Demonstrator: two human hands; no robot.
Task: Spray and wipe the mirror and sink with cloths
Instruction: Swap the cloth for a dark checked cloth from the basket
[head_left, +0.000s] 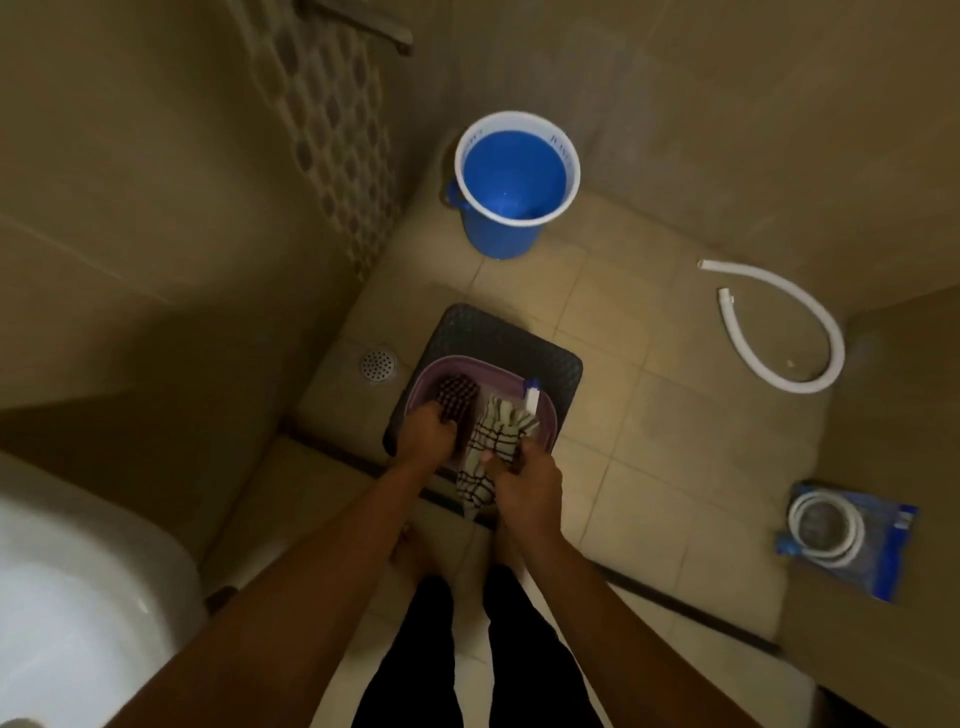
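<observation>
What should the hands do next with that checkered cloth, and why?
Probably lift the checkered cloth out of the purple tub and turn toward the sink. The right hand already grips the cloth, the left hand is down on the brush, and the sink sits off to the left, untouched.

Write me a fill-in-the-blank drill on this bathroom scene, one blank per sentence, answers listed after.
1. The right hand grips a checked ____.
2. The left hand rests on a scrub brush inside the ____ basin.
3. The bucket by the wall is coloured ____.
4. The basin sits on a dark ____, beside the floor drain.

Answers: cloth; purple; blue; stool
</observation>
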